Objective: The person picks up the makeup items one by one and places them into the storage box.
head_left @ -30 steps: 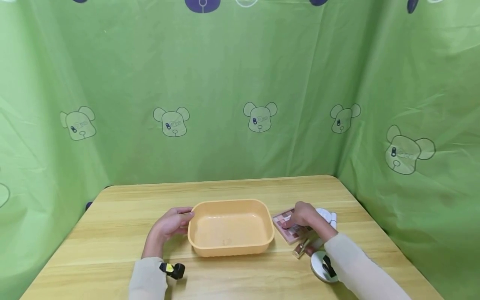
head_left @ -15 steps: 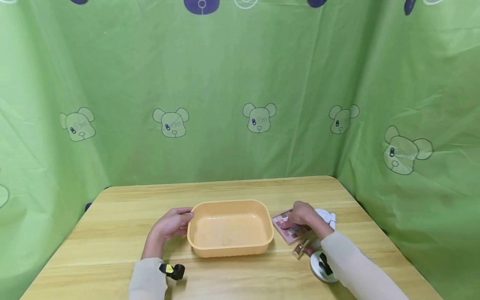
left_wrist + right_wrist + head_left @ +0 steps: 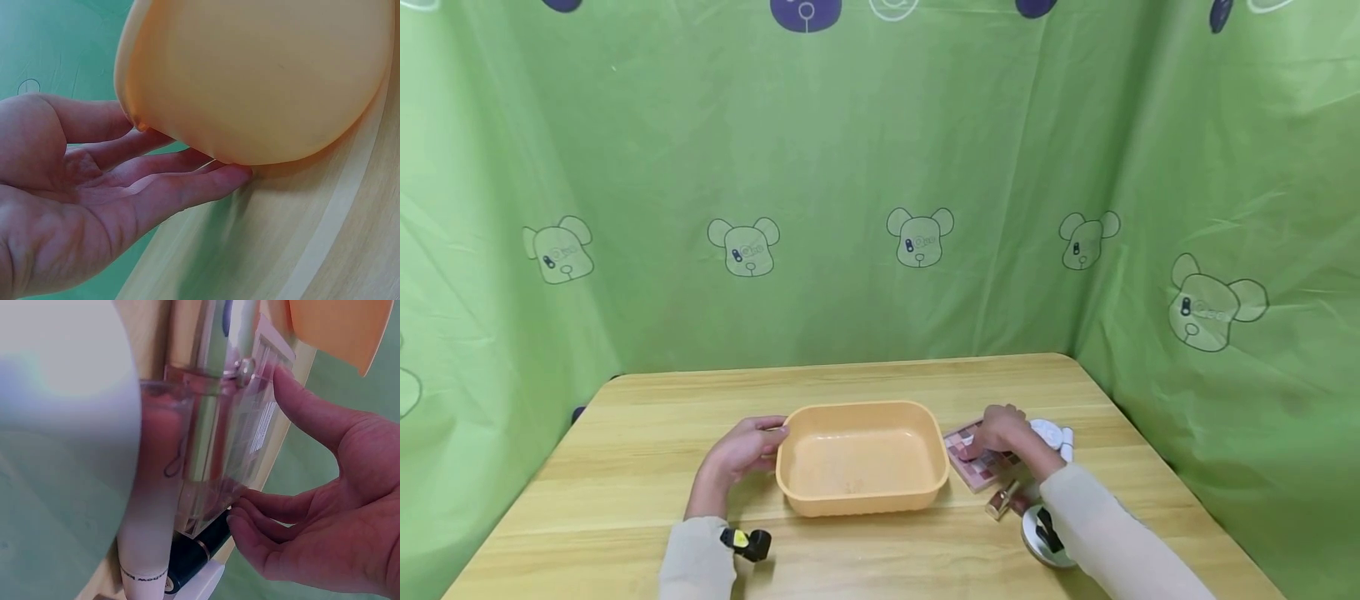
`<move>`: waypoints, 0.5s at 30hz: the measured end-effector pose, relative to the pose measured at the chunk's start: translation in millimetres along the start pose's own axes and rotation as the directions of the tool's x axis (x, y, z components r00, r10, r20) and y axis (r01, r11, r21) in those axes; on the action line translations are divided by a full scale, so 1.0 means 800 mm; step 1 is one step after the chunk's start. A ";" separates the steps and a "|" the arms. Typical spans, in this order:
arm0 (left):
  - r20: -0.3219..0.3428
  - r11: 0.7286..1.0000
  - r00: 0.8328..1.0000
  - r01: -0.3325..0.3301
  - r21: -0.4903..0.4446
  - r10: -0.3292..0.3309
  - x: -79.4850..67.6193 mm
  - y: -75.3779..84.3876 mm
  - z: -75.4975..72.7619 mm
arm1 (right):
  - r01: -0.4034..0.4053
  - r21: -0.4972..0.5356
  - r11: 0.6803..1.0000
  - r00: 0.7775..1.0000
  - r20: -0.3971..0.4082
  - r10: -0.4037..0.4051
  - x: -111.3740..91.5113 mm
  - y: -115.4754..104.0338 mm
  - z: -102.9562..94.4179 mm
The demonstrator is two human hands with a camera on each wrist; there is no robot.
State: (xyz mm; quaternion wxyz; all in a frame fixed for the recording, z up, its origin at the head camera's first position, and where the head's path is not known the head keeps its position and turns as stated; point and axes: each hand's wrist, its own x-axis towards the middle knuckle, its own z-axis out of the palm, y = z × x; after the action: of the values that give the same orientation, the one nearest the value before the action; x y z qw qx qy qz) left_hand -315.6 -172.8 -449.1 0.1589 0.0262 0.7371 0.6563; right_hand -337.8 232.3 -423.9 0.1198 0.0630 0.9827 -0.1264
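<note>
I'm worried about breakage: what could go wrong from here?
The right hand is close to the dark tube and may nudge it when moving the palette. The right sleeve is near the round mirror, so could brush it. Lifting the basin with only the left hand might tilt it.

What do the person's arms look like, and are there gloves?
The left sleeve and right sleeve are long and pale cream. A small black gadget with a yellow patch sits at the left sleeve's end. A black thing by the right sleeve is hard to make out. The left grip and right grip are bare, without gloves.
</note>
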 end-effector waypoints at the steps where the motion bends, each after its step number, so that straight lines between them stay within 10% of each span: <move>1: 0.000 1.000 1.000 0.000 0.002 0.000 0.000 0.000 0.000 | -0.003 0.004 1.000 1.000 0.005 0.003 0.000 -0.001 0.000; 15: 0.003 1.000 1.000 -0.012 0.006 0.012 0.000 -0.001 -0.001 | 0.004 0.034 0.999 0.999 0.053 -0.006 -0.003 -0.007 0.001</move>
State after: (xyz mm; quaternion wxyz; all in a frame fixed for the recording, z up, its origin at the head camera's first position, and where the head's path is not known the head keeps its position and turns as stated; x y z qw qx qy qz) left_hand -315.6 -173.6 -449.4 0.1558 0.0320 0.7388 0.6549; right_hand -336.2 226.9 -422.9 0.1443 0.0592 0.9770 -0.1452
